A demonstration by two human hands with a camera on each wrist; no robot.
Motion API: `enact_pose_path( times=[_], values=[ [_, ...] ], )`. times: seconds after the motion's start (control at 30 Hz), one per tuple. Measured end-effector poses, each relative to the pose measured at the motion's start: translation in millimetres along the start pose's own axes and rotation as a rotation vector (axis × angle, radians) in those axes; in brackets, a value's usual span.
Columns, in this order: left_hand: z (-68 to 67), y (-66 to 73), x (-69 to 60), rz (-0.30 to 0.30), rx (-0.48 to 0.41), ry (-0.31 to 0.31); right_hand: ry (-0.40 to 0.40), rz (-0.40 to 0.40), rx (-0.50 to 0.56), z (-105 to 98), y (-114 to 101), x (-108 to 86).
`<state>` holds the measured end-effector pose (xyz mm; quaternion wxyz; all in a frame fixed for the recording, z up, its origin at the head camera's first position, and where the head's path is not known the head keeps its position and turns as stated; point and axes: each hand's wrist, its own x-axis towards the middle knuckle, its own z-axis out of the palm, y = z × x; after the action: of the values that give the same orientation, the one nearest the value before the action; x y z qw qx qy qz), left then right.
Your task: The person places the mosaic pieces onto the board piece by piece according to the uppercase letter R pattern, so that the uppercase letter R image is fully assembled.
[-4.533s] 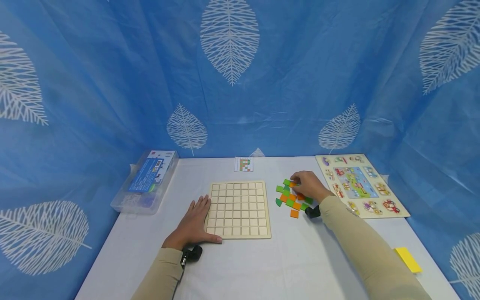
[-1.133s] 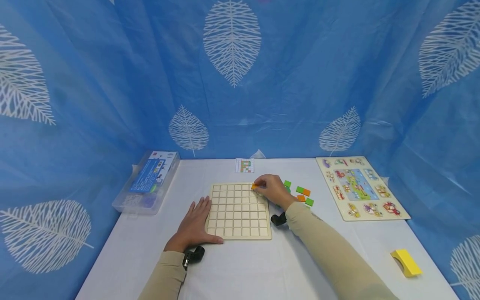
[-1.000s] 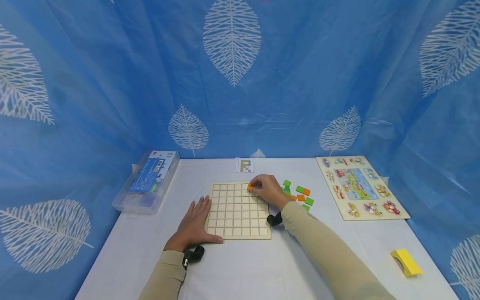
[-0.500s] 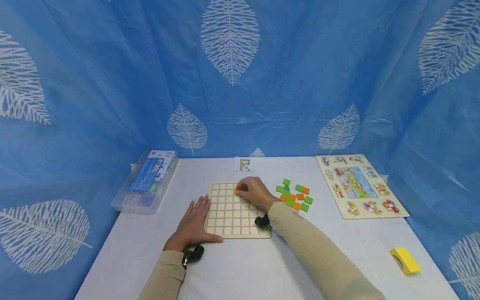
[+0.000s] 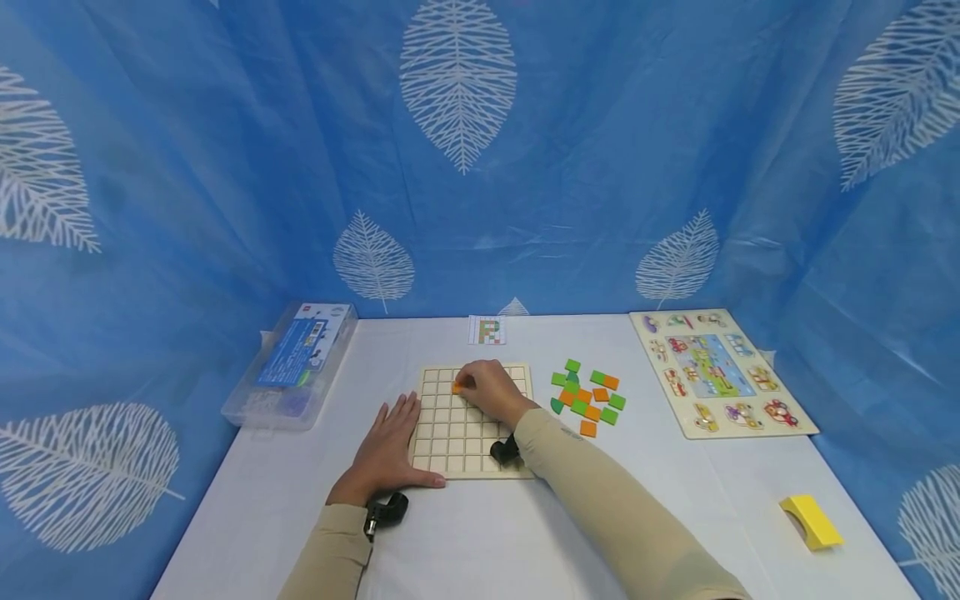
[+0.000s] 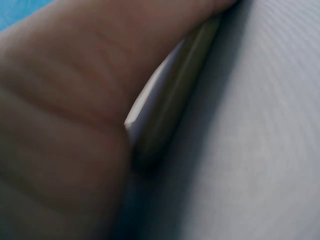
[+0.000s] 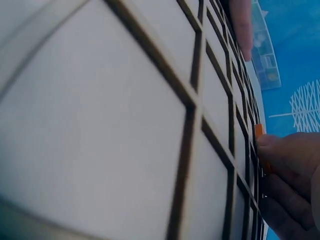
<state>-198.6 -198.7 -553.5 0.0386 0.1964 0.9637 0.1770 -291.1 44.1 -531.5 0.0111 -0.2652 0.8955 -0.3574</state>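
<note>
A square wooden grid board [image 5: 450, 433] lies on the table in the head view. My left hand [image 5: 390, 442] rests at its left edge, fingers straight and thumb along the near corner. Between thumb and fingers, my right hand [image 5: 491, 389] pinches an orange square tile [image 5: 457, 387] over the upper left cells of the board. The right wrist view shows that orange tile [image 7: 259, 132] standing tilted at the grid. To the right of the board lies a loose group of green and orange tiles [image 5: 579, 407], some of them quarter-round.
A small pattern card [image 5: 487, 330] lies behind the board. At the left back is a clear plastic box [image 5: 300, 367] with a blue label. A wooden picture puzzle [image 5: 720, 367] lies at the right, with a yellow arch block [image 5: 812, 522] nearer the front.
My right hand has taken an orange tile from the group, brought it to the board's top right and carried it leftward across the upper cells. The left hand stays at the board's edge.
</note>
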Motion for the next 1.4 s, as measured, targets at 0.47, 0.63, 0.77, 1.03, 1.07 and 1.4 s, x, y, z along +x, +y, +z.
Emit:
enact_pose_path(
  times=[0.47, 0.63, 0.77, 1.03, 1.07, 1.4],
  values=[
    [2.1, -0.7, -0.2, -0.005, -0.005, 0.009, 0.027, 0.058, 0.032, 5.0, 0.9, 0.3],
    [3.2, -2.0, -0.4, 0.003, -0.005, 0.024, 0.041, 0.066, 0.041, 6.9, 2.0, -0.1],
    [4.1, -2.8, 0.0, 0.002, 0.001, 0.02, 0.041, 0.071, 0.048, 6.7, 1.7, -1.1],
    [4.0, -2.1, 0.1, 0.002, -0.003, 0.024, 0.051, 0.089, 0.067, 6.4, 2.0, -1.9],
    [3.6, -1.8, 0.0, 0.003, -0.004, 0.025, 0.052, 0.095, 0.069, 6.5, 2.3, -1.7],
    [2.3, 0.5, -0.6, -0.013, -0.004, 0.007, 0.049, 0.074, 0.057, 5.7, 4.0, -1.5]
  ],
)
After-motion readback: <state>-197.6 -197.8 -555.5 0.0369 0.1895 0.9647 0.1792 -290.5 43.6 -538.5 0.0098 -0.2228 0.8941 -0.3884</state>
